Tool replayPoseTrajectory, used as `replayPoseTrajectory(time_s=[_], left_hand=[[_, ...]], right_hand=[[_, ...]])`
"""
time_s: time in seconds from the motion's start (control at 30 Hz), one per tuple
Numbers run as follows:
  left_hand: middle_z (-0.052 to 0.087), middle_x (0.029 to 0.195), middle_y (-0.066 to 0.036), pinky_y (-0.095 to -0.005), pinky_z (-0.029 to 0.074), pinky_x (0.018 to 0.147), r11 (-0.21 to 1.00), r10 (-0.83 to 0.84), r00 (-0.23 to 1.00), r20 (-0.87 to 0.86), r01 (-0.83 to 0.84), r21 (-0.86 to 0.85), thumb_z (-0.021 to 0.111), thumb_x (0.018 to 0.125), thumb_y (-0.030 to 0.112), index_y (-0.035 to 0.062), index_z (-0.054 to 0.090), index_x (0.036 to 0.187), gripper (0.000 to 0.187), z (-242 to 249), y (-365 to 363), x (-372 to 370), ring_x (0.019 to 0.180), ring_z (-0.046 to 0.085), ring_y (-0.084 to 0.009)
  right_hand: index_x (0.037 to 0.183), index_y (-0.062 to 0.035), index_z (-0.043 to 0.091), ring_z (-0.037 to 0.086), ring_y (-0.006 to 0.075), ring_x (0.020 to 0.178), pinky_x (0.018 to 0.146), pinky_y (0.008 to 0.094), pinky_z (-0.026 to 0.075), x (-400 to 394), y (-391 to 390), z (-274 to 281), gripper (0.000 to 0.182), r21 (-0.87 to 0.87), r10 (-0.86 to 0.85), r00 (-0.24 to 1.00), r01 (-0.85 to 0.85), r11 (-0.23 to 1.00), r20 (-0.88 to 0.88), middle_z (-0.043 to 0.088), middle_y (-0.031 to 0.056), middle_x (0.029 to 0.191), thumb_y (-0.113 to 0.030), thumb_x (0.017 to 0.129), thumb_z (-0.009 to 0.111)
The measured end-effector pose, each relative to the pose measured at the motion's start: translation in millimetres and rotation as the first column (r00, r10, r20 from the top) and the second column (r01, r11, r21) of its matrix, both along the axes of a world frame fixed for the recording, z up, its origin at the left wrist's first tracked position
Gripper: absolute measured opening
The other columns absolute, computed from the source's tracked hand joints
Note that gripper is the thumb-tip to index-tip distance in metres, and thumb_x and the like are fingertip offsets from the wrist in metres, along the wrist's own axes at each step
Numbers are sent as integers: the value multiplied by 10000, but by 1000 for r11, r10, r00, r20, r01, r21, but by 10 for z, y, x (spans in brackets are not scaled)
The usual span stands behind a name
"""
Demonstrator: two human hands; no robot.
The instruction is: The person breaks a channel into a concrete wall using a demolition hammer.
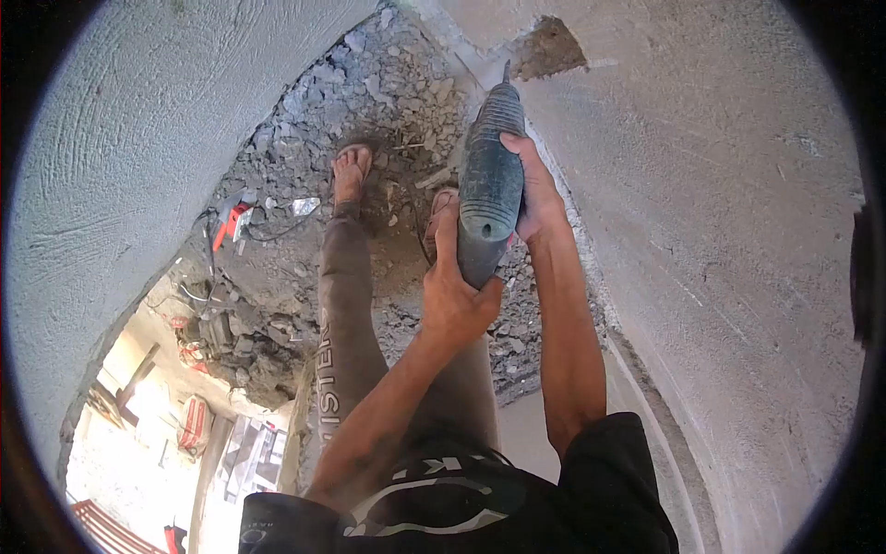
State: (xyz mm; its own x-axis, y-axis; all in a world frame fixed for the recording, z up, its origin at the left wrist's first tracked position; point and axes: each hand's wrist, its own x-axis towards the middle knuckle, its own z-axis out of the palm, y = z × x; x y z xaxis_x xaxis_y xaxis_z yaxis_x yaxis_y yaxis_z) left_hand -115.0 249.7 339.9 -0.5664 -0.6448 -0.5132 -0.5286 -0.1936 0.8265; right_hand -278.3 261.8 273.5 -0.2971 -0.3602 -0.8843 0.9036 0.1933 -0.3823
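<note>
A dusty dark-green demolition hammer (494, 175) is held in both hands, its ribbed nose pointing away from me. My left hand (457, 300) is closed around the rear handle. Further forward, my right hand (535, 189) grips the right side of the body, thumb lying over the top. From the nose a thin metal bit (507, 70) reaches to the edge of a rough broken hollow (552, 51) low in the plastered wall (701, 203). The bit's tip overlaps the hollow's left edge in this view.
Broken rubble (369, 83) covers the floor around my sandalled feet (352, 171). A red tool-like object (233, 224) and a shiny scrap (305, 206) lie left, among cables. Another rough wall (138, 138) rises on the left. A red-and-white sack (195, 425) stands lower left.
</note>
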Motion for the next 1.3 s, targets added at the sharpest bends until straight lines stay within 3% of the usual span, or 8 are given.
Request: replayPoseTrajectory(time_s=[0.2,0.3,0.47,0.53,0.63,0.93,1.0,1.3], left_hand=[[550,1310,-298,-429,467,1000,990,21,1000,-16,-19,136,637,759,39,49,139,1546,931,26,-48,-227,1202,589,-423],[518,1346,-295,-426,445,1022,997,76,994,-80,-74,19,642,747,33,36,145,1539,935,-62,19,-432,1233,569,-402],[500,1310,-271,-409,396,1056,975,201,975,-93,-190,112,645,718,11,-24,166,1505,922,-220,-75,-994,1237,527,-360],[472,1301,-264,-413,358,1082,958,287,922,-262,-274,86,651,703,19,-74,170,1481,920,-287,-84,-1140,1265,475,-361],[430,1318,-266,-430,326,1098,965,254,961,-106,-245,89,665,677,25,-96,167,1473,946,-204,19,-1173,1290,433,-364],[414,1337,-268,-419,346,1090,952,297,953,-63,-291,92,635,677,-21,-75,151,1480,939,-175,156,-1489,1289,443,-369],[415,1338,-268,-414,344,1092,919,361,919,-159,-322,228,623,680,-41,-57,143,1487,939,-183,158,-1562,1292,442,-369],[453,1321,-267,-416,389,1060,953,287,955,-71,-277,122,640,693,-46,-36,141,1496,945,-228,128,-1613,1258,502,-370]], right_hand=[[1187,41,594,655,272,911,822,393,532,-278,5,-97,615,3,37,999,-37,999,-24,662,155,1094,-403,788,738],[1177,36,606,663,275,913,836,395,534,-447,-109,-4,599,32,82,994,-80,996,-74,670,156,1102,-402,789,733],[1143,7,639,664,268,919,846,391,528,-889,-303,-274,556,54,163,985,-160,986,-53,690,143,1054,-405,781,730],[1132,-19,644,674,243,790,729,376,551,-1057,-366,-433,549,98,237,966,-227,969,-105,697,121,983,-443,790,706],[1141,-1,640,659,269,902,827,394,522,-1112,-341,-251,586,128,233,972,-227,966,-35,682,143,1055,-422,749,751],[1130,-28,638,660,241,785,736,367,535,-1327,-219,-305,554,93,214,977,-215,972,19,684,107,950,-402,740,761],[1124,-34,639,659,241,773,733,364,535,-1398,-202,-314,547,87,212,977,-213,973,15,685,104,947,-406,742,762],[1142,-21,657,687,226,803,736,355,567,-1446,-179,-416,522,46,208,977,-210,977,51,708,113,990,-390,784,749]])
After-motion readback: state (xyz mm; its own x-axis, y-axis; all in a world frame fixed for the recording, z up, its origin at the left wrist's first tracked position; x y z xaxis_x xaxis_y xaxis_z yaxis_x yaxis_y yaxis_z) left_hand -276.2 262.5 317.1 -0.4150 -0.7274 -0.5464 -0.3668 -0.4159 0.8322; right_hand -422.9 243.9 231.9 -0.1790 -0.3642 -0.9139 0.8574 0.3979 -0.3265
